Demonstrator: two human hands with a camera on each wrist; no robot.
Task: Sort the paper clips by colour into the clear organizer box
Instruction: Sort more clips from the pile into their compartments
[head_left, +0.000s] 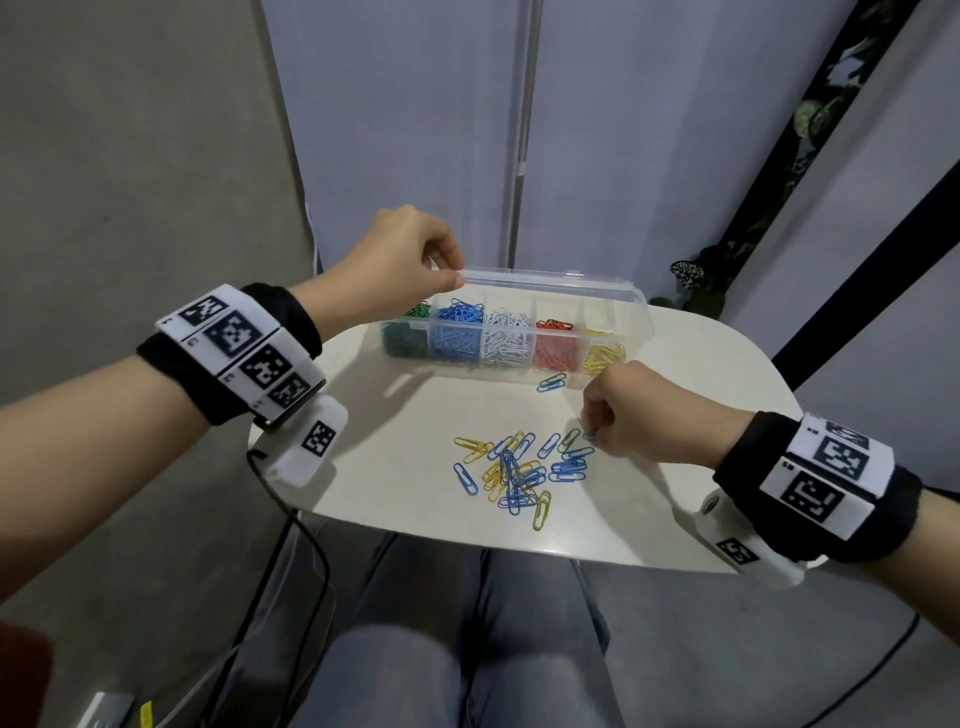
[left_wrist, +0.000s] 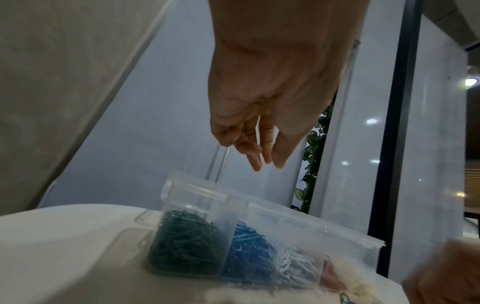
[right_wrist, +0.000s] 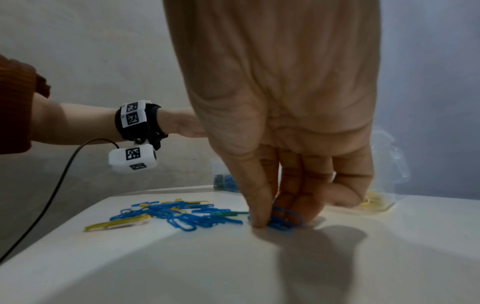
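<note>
While the left hand (head_left: 400, 260) pinches the clear plastic organizer box's (head_left: 511, 332) lid, the right hand's (head_left: 631, 410) grip closes on blue wire paper clips (right_wrist: 281, 219); next, lift them to the blue compartment.

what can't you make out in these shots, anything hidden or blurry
- Head view: the right hand hides its own fingertips, so the grip on the blue clips shows only in the right wrist view.
- Left wrist view: the red compartment and the yellow one blur at the lower right edge.
- Left wrist view: whether the left hand touches the lid is unclear; the head view suggests a pinch.
- Right wrist view: the palm covers most of the organizer box.
</note>
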